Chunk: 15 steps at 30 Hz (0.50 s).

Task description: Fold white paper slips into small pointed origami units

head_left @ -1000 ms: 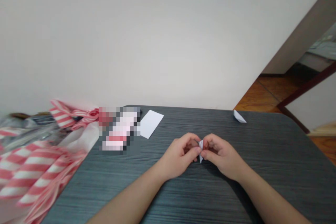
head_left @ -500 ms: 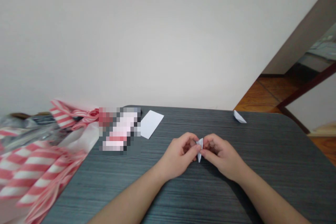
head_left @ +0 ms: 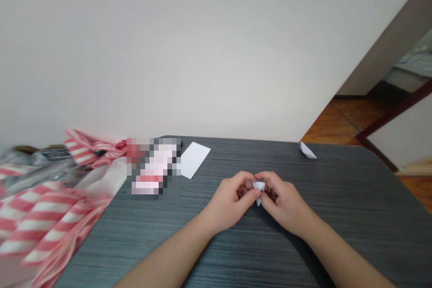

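My left grip (head_left: 232,198) and right grip (head_left: 283,200) both pinch the paper (head_left: 259,186): light, flimsy, easily crushed; I'd hold its folded edges.

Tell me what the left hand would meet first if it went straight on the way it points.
The folded paper, which the left hand pinches at its fingertips; right behind it is probably the right hand, though depth is unclear.

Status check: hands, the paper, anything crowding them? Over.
Left hand and right hand both pinching small folded paper, over dark table. White paper slip, second folded piece lie apart, far side. Striped bag off left.
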Tool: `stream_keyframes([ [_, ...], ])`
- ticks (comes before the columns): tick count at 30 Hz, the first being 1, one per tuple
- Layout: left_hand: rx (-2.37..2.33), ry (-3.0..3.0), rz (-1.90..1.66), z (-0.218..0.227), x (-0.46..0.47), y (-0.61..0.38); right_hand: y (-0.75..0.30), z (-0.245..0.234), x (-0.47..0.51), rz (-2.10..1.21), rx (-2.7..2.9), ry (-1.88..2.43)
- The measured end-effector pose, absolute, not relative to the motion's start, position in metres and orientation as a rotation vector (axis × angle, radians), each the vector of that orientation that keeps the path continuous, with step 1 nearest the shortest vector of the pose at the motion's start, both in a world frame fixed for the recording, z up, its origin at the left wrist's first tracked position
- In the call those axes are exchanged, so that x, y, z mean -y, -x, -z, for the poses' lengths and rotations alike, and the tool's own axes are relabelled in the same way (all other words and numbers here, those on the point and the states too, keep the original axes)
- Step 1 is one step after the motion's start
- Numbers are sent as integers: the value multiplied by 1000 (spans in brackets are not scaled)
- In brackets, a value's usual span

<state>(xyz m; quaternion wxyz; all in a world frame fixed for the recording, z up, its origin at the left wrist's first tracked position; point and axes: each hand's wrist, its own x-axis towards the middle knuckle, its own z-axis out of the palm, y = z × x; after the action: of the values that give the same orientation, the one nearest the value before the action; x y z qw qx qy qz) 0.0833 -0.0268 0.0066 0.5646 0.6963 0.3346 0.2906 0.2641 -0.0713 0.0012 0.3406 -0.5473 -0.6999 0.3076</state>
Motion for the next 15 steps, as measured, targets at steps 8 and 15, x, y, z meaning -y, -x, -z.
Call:
stream_keyframes([
  [8, -781, -1609, -691, -7, 27, -85, -266, 2, 70, -740, 1856, 1426],
  [15, -757, -1520, -683, -2, 27, -84, -267, 1, 71, -690, 1812, 1444],
])
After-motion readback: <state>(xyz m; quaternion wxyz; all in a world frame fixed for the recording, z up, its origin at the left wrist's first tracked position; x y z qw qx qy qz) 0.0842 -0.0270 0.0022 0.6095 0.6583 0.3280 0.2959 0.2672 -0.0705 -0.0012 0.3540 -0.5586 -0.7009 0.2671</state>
